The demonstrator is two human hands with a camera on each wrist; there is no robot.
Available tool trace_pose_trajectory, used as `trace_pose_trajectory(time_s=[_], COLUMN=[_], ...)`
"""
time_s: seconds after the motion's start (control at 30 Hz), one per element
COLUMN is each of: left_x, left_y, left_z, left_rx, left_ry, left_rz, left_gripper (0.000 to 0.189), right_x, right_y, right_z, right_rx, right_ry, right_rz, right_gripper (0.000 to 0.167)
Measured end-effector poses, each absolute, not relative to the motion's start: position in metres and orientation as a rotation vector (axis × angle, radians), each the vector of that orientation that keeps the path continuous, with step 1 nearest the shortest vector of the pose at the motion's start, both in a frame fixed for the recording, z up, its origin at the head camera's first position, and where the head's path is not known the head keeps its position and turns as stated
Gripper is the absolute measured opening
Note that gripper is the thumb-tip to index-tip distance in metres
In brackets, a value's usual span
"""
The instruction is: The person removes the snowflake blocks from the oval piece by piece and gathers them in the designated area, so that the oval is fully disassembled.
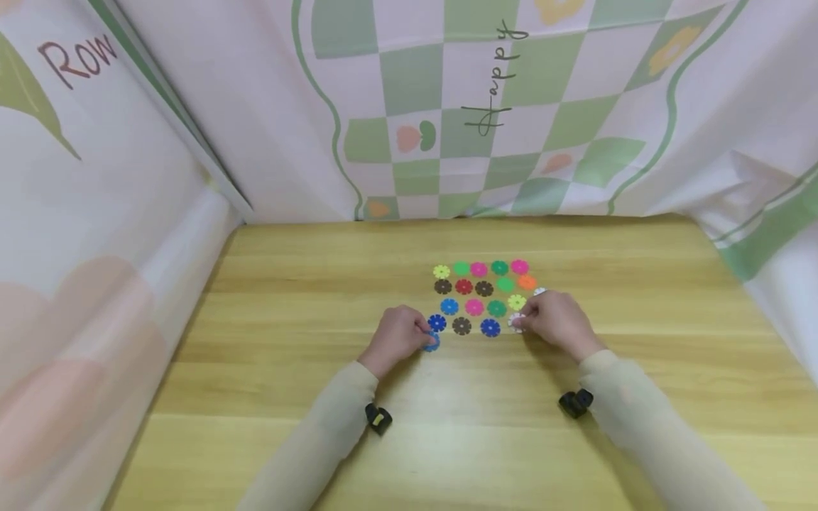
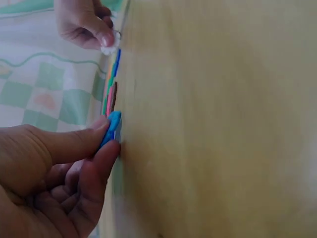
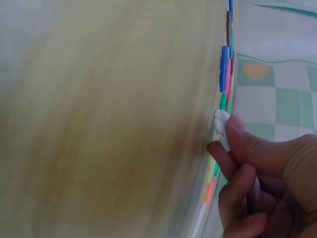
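Pastel cloth printed with green checks and flowers [image 1: 486, 106] hangs behind and beside a pale wooden table [image 1: 319, 284], on which small flower-shaped plastic discs [image 1: 479, 287] lie flat in rows, in yellow, green, pink, brown, red, orange and blue. Both hands rest at the near edge of this cluster, arms in beige sleeves [image 1: 332, 419] with a small black camera strapped under each wrist. The left hand [image 1: 397, 337] pinches a light blue disc [image 1: 431, 343] between thumb and forefinger, lifting it on edge just off the wood at the near left corner of the rows; the left wrist view shows the disc [image 2: 112, 128] clamped by the thumb tip and finger beneath it. The right hand [image 1: 556, 321] pinches a white disc [image 1: 516, 323] at the near right corner, beside a dark blue disc [image 1: 490, 327]; the right wrist view shows the white disc [image 3: 221, 128] held against the table edge-on by thumb and finger. Another white disc [image 1: 540, 292] lies just behind the right hand's knuckles.
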State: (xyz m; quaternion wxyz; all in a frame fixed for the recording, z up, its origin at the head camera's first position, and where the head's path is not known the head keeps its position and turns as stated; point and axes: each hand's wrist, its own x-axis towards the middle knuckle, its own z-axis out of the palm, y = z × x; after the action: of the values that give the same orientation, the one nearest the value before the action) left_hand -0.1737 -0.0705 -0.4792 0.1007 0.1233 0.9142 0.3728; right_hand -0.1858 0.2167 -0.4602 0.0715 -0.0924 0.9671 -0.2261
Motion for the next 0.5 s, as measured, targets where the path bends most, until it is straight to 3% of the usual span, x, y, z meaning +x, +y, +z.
trace_pose_trajectory(time_s=[0.5], left_x=[-0.1759], left_y=[-0.0681], left_z=[-0.4737], left_rx=[0.399], left_ry=[2.738], left_rz=[0.957], left_gripper=[0.023], right_x=[-0.1759], right_y=[0.2075], right_z=[-0.4551], right_rx=[-0.267], right_ry=[3.019], right_rz=[-0.537], right_gripper=[0.016])
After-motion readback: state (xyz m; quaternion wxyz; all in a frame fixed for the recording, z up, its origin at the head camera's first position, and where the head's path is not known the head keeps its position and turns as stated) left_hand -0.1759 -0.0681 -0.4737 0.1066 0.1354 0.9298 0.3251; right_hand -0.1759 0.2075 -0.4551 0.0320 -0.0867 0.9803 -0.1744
